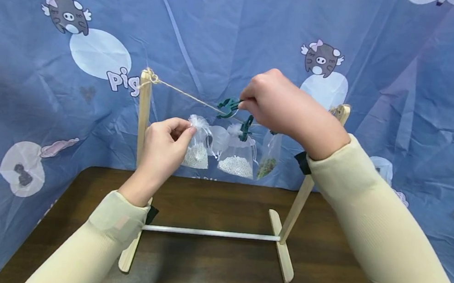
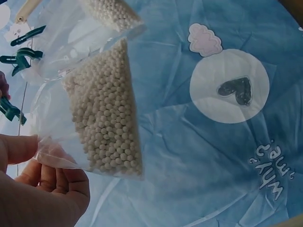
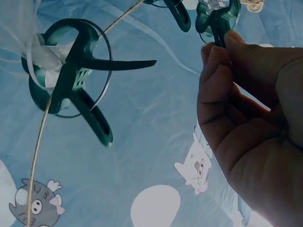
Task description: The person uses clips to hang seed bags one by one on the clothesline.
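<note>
My left hand (image 1: 167,144) pinches the gathered top of a sheer drawstring bag (image 1: 197,154) between thumb and fingers. Small round white beads (image 2: 106,118) fill that bag's lower part in the left wrist view. Up by the twine (image 1: 190,95), my right hand (image 1: 274,100) squeezes the handles of a green spring clip (image 1: 227,108). A second green clip (image 1: 247,129) grips the neck of another bag of white beads (image 1: 236,164) on the line. In the right wrist view, my right hand (image 3: 251,104) pinches its clip (image 3: 221,21) beyond a larger-looking clip (image 3: 75,71) on the twine.
Farther right hangs a third sheer bag (image 1: 268,164) with greenish-brown contents. The twine runs between two wooden posts (image 1: 143,114), joined low down by a white rod (image 1: 209,233). This stand rests on a dark brown table (image 1: 213,274), before a blue printed cloth (image 1: 222,30).
</note>
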A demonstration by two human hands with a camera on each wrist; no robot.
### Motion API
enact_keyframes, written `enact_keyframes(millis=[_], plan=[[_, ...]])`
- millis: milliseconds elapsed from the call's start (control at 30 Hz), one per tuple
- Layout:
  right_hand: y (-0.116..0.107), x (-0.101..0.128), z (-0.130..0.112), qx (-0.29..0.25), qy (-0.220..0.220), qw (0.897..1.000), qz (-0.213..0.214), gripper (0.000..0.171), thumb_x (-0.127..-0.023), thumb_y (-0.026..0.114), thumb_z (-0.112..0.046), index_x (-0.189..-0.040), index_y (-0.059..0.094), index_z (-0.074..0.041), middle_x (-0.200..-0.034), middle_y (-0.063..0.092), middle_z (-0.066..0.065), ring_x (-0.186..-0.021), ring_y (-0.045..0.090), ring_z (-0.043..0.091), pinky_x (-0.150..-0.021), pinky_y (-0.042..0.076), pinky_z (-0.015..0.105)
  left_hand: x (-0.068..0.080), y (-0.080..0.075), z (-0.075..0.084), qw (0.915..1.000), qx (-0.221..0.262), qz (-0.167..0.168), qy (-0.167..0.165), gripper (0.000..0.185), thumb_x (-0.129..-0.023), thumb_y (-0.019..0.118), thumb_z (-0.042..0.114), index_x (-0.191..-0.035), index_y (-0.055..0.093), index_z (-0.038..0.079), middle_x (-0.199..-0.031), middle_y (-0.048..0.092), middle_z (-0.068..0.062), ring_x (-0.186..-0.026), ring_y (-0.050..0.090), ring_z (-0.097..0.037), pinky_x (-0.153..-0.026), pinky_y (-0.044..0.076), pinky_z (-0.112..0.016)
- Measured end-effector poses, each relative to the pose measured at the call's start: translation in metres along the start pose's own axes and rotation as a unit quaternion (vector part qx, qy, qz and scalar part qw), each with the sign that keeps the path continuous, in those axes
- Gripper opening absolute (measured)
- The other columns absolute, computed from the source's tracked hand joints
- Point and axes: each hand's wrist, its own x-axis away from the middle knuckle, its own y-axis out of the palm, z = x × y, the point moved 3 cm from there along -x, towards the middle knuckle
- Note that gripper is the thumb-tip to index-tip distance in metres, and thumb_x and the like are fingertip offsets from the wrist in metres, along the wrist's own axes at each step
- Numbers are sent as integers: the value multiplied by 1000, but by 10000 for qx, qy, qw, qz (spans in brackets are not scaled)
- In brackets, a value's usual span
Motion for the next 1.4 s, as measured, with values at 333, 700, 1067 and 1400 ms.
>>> enact_keyframes(millis=[333, 700, 1067, 1400], plan=[[12, -13, -6, -87, 95, 9990, -419, 23, -99, 67, -7, -78, 77, -4, -65, 63, 3, -55, 54, 16, -60, 46, 33, -9, 8, 5, 9994, 289, 195, 71, 9, -93, 74, 8, -91, 78, 0, -69, 65, -6, -61, 53, -17, -57, 40, -26], [21, -20, -9, 41, 329, 9972, -675, 28, -100, 66, -9, -73, 72, -8, -61, 59, 2, -55, 53, 16, -60, 46, 32, -17, 15, 7, 9940, 1080, -165, 76, 5, -93, 72, 2, -90, 72, -2, -73, 69, -11, -61, 55, -16, -56, 42, -26], [26, -18, -11, -178, 293, 9971, -674, 23, -97, 71, -17, -76, 68, -7, -59, 40, 0, -53, 33, 14, -55, 31, 31, -20, 10, 5, 9917, 1275, -142, 14, 11, -94, 75, 9, -92, 78, -1, -74, 68, -10, -61, 53, -14, -56, 42, -24], [32, -19, -12, -331, 120, 9977, -582, 24, -92, 76, -26, -92, 70, -2, -77, 53, 5, -69, 41, 20, -66, 36, 34, -12, 9, -1, 9929, 1023, -577, -204, 11, -96, 73, 11, -96, 77, 0, -77, 68, -11, -65, 56, -18, -57, 44, -27]])
